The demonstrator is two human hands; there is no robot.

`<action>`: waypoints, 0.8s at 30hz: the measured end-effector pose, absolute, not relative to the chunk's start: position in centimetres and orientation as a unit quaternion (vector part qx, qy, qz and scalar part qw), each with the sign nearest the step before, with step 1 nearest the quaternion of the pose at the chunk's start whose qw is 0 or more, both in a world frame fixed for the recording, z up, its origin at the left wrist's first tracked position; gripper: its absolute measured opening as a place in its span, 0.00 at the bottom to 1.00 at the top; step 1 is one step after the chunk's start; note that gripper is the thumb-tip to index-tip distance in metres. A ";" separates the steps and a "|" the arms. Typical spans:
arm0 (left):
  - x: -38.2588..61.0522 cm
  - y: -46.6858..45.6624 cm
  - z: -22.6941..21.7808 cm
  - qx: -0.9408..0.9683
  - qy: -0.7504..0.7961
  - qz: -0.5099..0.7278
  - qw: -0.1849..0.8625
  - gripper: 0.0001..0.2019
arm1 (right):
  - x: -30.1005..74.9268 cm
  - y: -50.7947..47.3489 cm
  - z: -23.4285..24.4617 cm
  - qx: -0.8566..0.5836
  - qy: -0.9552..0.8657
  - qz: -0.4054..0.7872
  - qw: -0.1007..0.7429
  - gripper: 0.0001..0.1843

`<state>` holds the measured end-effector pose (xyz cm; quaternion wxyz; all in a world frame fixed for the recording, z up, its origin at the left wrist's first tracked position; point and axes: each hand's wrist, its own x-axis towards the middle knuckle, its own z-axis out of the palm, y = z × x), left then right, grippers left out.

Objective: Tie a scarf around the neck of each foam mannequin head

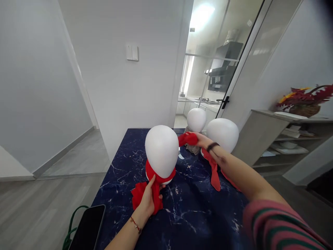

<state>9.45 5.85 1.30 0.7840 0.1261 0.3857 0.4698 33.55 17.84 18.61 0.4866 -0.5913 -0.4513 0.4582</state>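
Note:
A white mannequin head (161, 149) stands upright near the middle of the dark blue marbled table (182, 205). Around its neck runs a red scarf (156, 198), with one bunched end hanging at the front. My left hand (147, 201) is closed on the scarf just below the head, thumb on top. Farther back and to the right, my right hand (198, 139) grips the scarf's other part, which is bunched up beside the head. The right fingers are partly hidden by the red cloth.
Behind my right forearm stands a second white head (223, 133) with a red scarf (214, 173). A third white head (196, 119) with greyish-brown cloth is at the back. A phone (88, 227) and green cable (70, 229) lie at the left edge.

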 end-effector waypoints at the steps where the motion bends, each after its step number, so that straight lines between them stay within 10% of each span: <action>1: 9.5 5.8 1.4 0.125 0.384 0.470 0.785 0.19 | 35.5 15.9 17.2 -0.590 -0.439 0.485 0.474 0.30; 8: 9.6 5.7 2.0 0.132 0.379 0.487 0.776 0.15 | 37.8 0.8 6.8 -0.545 -0.397 0.681 0.287 0.05; 24: 9.4 5.5 2.0 0.163 0.378 0.425 0.806 0.07 | 22.7 3.0 0.1 -0.362 -0.570 0.645 0.359 0.19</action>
